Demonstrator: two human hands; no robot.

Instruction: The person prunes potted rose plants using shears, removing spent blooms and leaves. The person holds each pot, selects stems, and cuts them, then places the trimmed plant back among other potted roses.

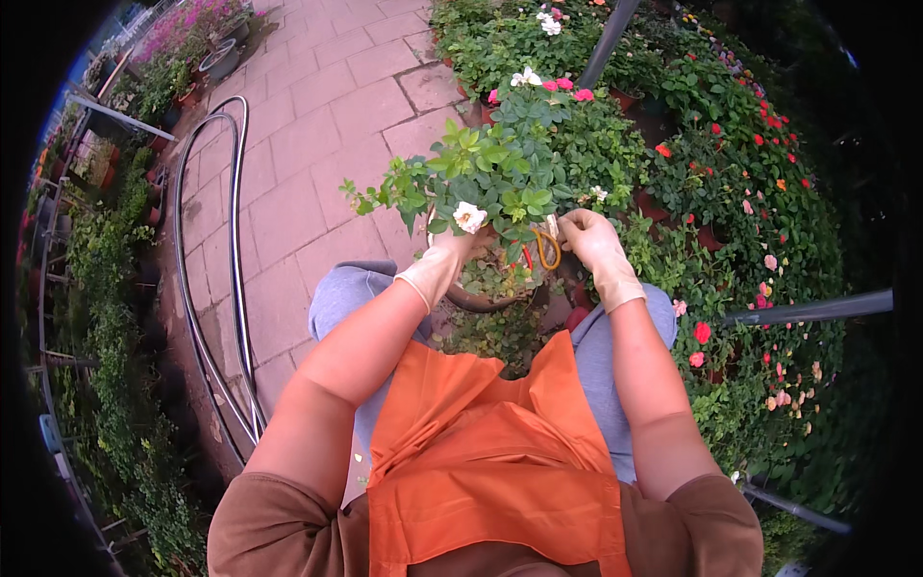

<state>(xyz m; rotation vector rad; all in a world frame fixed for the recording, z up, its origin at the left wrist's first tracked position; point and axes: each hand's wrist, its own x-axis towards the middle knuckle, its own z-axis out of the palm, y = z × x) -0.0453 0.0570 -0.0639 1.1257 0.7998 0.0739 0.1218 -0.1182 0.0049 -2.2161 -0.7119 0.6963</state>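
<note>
A potted rose bush [497,166] with a white bloom [469,216] stands between my knees. Leaves and clippings lie on the soil inside the round pot [482,303]. My left hand [448,260], in a pale glove, reaches in under the leaves; its fingers are hidden. At the pot's right side is my right hand [595,241], also gloved, with fingers curled in. Whether those fingers pinch anything is too small to tell. Looped handles in yellow-orange [551,254] and red, apparently of garden shears, show just left of it at the pot; their blades are hidden.
Pink paving slabs [303,151] run ahead and to the left. A looped hose [238,216] lies there. Dense potted roses [750,187] crowd the right side, with grey metal poles [807,309] among them. Cut leaves [497,339] lie below the pot, before my orange apron [490,461].
</note>
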